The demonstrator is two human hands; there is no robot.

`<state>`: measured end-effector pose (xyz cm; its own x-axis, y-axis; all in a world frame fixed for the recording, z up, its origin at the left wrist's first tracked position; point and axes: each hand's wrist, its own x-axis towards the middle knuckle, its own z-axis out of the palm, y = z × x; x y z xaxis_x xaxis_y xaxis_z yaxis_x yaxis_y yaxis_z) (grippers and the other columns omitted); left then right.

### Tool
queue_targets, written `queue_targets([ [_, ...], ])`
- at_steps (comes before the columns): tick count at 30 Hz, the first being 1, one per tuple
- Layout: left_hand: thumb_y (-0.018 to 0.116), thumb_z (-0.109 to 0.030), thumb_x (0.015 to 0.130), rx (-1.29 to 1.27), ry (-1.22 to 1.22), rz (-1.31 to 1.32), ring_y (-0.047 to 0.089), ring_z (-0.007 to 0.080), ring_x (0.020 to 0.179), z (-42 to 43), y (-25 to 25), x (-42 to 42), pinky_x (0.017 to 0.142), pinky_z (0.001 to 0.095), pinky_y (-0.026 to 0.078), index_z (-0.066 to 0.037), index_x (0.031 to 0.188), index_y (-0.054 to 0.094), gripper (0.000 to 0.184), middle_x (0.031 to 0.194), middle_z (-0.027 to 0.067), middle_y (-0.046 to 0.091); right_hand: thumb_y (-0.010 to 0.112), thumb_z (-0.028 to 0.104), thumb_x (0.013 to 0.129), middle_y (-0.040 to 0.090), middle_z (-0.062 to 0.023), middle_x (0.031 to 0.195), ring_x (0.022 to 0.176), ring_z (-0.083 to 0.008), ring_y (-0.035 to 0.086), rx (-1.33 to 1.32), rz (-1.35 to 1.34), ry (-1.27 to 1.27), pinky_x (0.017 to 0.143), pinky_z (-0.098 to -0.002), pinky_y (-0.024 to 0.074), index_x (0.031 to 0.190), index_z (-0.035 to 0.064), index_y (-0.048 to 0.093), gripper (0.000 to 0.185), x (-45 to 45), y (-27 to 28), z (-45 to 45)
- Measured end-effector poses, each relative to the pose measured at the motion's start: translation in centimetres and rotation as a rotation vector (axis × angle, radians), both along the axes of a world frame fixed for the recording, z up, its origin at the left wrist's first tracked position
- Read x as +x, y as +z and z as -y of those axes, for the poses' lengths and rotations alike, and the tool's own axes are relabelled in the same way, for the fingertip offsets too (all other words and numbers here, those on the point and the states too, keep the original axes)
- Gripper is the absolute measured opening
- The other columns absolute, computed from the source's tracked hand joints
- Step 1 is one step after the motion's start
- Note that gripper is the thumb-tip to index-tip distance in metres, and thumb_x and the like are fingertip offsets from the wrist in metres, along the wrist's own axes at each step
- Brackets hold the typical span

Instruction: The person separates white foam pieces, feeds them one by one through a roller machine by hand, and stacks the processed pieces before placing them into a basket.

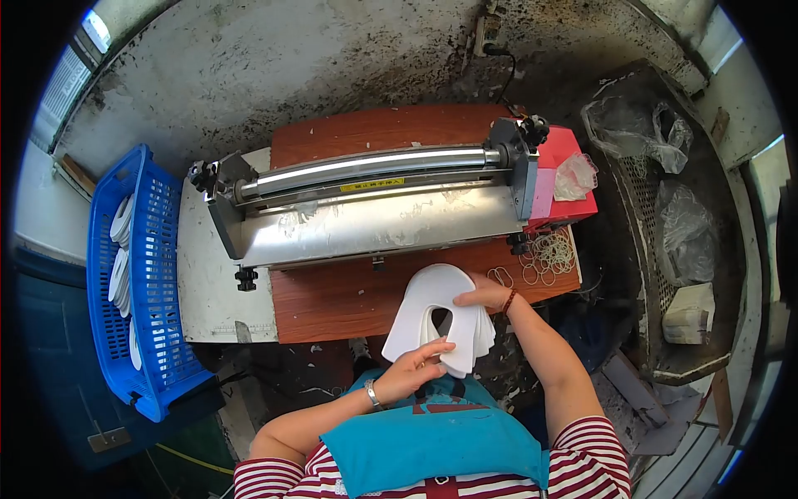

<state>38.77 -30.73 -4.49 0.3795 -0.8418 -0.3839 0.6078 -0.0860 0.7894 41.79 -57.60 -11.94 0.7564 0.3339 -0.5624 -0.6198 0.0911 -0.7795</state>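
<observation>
Left sleeve (270, 476): short; striped in maroon and white; leaves the forearm bare
Right sleeve (592, 445): same maroon-and-white stripes; stops on the upper arm, cuff loose and wide
Apron (382, 457): plain teal cloth; covers the front of the body in a broad panel, creased across the middle
Print (449, 408): angular, dark red, set along the fold of the teal
Shirt front: more maroon-and-white stripes below the teal edge; shows a scrap of white lace-like trim (340, 487) toward the left
Left wrist: wears a silver-toned band (371, 394), watch or bracelet, too small to tell
Right wrist: wears a dark red bracelet (509, 301), apparently beaded
Left hand (407, 374), right hand (486, 294): both ungloved
</observation>
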Motion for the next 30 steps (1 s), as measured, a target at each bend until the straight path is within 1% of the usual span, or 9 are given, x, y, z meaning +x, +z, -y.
queue_targets([
  [3,0.053,-0.007,0.087,0.110,0.139,0.006,0.057,0.0095,0.100,-0.6,0.0,1.0,0.089,0.0243,0.043,-0.005,0.120,0.056,0.034,0.107,0.0053,0.062,0.075,0.017,0.067,0.059,-0.0144,0.109,0.092,-0.0225,0.061,-0.186,-0.101,0.000,0.080,-0.0346,0.0517,0.128,-0.0011,0.043,0.071,1.3,-1.0,1.3],
  [8,0.055,-0.004,0.082,0.174,0.235,0.061,0.056,0.0097,0.093,-2.7,-4.1,1.7,0.082,0.0243,0.046,-0.004,0.113,0.059,0.031,0.109,0.0042,0.059,0.076,0.017,0.065,0.062,-0.0155,0.101,0.088,-0.0229,0.063,-0.090,-0.161,-0.132,0.078,-0.0361,0.0523,0.121,-0.0045,0.049,0.065,1.1,-0.1,1.6],
  [12,0.059,-0.009,0.076,0.290,0.499,0.408,0.055,0.0150,0.097,-2.4,-7.4,2.9,0.084,0.0296,0.045,-0.008,0.115,0.058,0.039,0.118,0.0105,0.052,0.078,0.022,0.061,0.062,-0.0165,0.104,0.089,-0.0238,0.062,-0.211,-0.138,-0.190,0.079,-0.0342,0.0509,0.120,-0.0045,0.051,0.071,1.6,-2.3,1.8],
  [14,0.062,-0.012,0.073,0.506,0.501,0.921,0.056,0.0225,0.100,-2.0,-9.3,4.2,0.088,0.0346,0.044,-0.008,0.117,0.057,0.044,0.120,0.0137,0.051,0.077,0.021,0.062,0.062,-0.0165,0.103,0.089,-0.0234,0.062,-0.237,-0.151,-0.188,0.079,-0.0342,0.0509,0.120,-0.0054,0.051,0.069,1.9,-1.2,1.5],
  [18,0.063,-0.013,0.070,0.378,0.353,0.552,0.056,0.0300,0.100,-0.9,-11.3,5.0,0.089,0.0345,0.044,-0.007,0.112,0.059,0.043,0.115,0.0146,0.055,0.077,0.020,0.062,0.063,-0.0161,0.101,0.089,-0.0227,0.062,-0.283,-0.010,-0.232,0.080,-0.0339,0.0504,0.119,-0.0049,0.052,0.067,1.5,-1.9,1.3],
  [22,0.063,-0.011,0.070,0.444,0.327,0.839,0.056,0.0292,0.097,-0.3,-9.3,5.5,0.085,0.0339,0.045,-0.006,0.105,0.061,0.036,0.107,0.0140,0.057,0.077,0.023,0.064,0.063,-0.0149,0.101,0.088,-0.0221,0.062,-0.311,-0.023,-0.228,0.080,-0.0332,0.0502,0.121,-0.0036,0.052,0.068,1.7,-0.3,0.4],
  [25,0.061,-0.007,0.070,0.526,0.371,0.950,0.057,0.0287,0.091,0.1,-8.3,5.3,0.081,0.0345,0.046,-0.005,0.100,0.061,0.030,0.100,0.0127,0.056,0.078,0.027,0.062,0.059,-0.0185,0.112,0.101,-0.0274,0.059,-0.468,0.081,-0.203,0.088,-0.0351,0.0467,0.123,-0.0011,0.051,0.072,1.1,-0.7,-0.8],
  [27,0.060,0.000,0.070,0.493,0.473,0.908,0.056,0.0187,0.079,0.4,-8.0,5.2,0.072,0.0281,0.046,-0.005,0.098,0.062,0.029,0.091,0.0075,0.054,0.077,0.026,0.065,0.056,-0.0184,0.110,0.102,-0.0309,0.055,-1.277,0.563,-0.297,0.087,-0.0387,0.0457,0.119,0.0003,0.052,0.065,-0.1,-0.3,-2.1],
  [30,0.059,0.002,0.070,0.412,0.491,0.847,0.054,0.0180,0.077,1.2,-6.1,4.8,0.068,0.0279,0.045,-0.006,0.100,0.061,0.031,0.090,0.0073,0.053,0.073,0.022,0.069,0.054,-0.0174,0.106,0.100,-0.0332,0.052,-1.267,0.830,-0.343,0.082,-0.0421,0.0447,0.116,0.0015,0.053,0.055,-2.1,1.8,-4.2],
])
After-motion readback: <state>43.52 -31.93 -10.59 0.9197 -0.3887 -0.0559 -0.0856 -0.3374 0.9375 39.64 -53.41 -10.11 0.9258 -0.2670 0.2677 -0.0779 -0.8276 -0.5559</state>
